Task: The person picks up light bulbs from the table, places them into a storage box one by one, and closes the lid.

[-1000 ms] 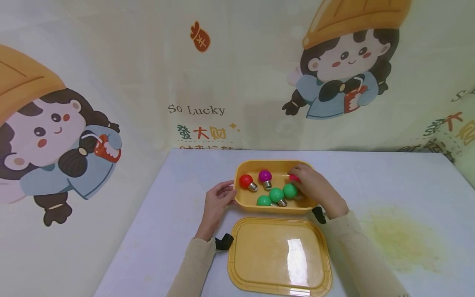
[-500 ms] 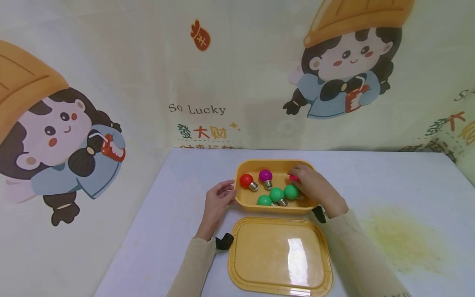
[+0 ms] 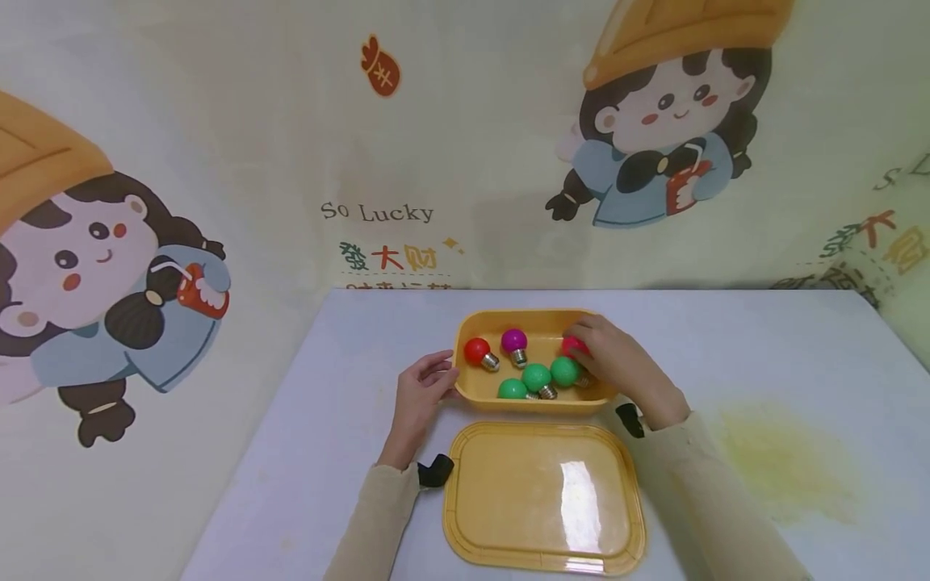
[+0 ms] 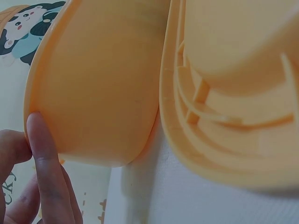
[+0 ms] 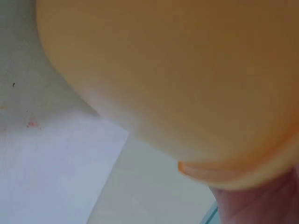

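A yellow plastic box (image 3: 526,407) stands on the table with several toy light bulbs inside. At its left end, my left hand (image 3: 420,397) touches the outer wall by the rim with relaxed fingers; the left wrist view shows a fingertip (image 4: 41,128) against that wall. My right hand (image 3: 617,359) reaches over the right end and holds a pinkish-red bulb (image 3: 574,345), its base hidden by the fingers. Left of it lie a purple bulb (image 3: 514,340) and a red bulb (image 3: 477,352). Three green bulbs (image 3: 537,377) lie along the near side.
A yellow lid (image 3: 538,492) lies flat on the white table (image 3: 341,363), just in front of the box. A yellowish stain (image 3: 788,460) marks the table at right. Behind rises a printed cloth backdrop (image 3: 501,145).
The pinkish-red bulb shows a little more beside the right fingertips. Both hands and the box otherwise stay in place; the head view has shifted slightly.
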### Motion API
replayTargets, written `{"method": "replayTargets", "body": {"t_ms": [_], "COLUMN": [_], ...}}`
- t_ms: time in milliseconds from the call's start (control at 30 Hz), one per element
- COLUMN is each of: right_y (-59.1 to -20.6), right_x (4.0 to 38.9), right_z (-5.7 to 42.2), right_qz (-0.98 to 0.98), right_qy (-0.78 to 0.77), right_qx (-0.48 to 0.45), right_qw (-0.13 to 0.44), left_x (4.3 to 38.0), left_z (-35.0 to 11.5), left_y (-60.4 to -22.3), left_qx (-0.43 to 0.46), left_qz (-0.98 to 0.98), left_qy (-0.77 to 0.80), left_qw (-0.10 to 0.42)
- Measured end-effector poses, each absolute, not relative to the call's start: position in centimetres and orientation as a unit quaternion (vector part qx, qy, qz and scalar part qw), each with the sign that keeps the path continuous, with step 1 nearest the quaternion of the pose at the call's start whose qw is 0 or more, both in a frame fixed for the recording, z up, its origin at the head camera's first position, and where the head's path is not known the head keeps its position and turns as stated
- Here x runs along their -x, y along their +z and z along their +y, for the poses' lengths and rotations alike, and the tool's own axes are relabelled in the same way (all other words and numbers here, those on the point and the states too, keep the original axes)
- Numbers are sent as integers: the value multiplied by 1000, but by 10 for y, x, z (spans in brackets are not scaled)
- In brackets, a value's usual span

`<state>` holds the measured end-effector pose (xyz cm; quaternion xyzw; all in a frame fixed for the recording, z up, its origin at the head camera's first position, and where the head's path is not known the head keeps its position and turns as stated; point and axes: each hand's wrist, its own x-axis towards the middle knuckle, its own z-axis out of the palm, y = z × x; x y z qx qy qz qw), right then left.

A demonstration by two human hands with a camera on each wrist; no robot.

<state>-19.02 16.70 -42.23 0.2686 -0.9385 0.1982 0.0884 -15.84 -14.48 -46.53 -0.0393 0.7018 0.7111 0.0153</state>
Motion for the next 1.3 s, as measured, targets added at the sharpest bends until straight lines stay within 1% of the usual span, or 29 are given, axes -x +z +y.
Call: {"method": "replayTargets", "body": {"t_ms": [333,567,633,767,900,1000,1200,1300], "right_y": [-401,-394,-394,-394,-396,-394,-397,-401], "right_x": [174,160,155,146,140,134,120,112], "right_z": [173,178,180,182,183,184,189,192], "right_qz": [-941,-946,-946,-934,-921,-921,-929,-928], "right_qy": [196,181,179,189,199,202,208,215], "right_qx": [-258,-250,-250,-268,-286,-284,-264,-259], "right_qw": [97,99,107,141,174,175,156,160], "left_x": [162,161,160,157,154,149,138,131], "left_z": [-147,-149,-151,-154,-157,-159,-167,-172], "left_y": [-462,-463,-462,-461,-458,-455,-446,-444], "left_qx": [37,34,37,41,45,52,46,42], "left_qz": [707,717,727,742,741,741,754,764], "left_qy": [706,696,686,669,670,670,654,643], "left_qw": [17,20,16,0,2,14,26,35]}}
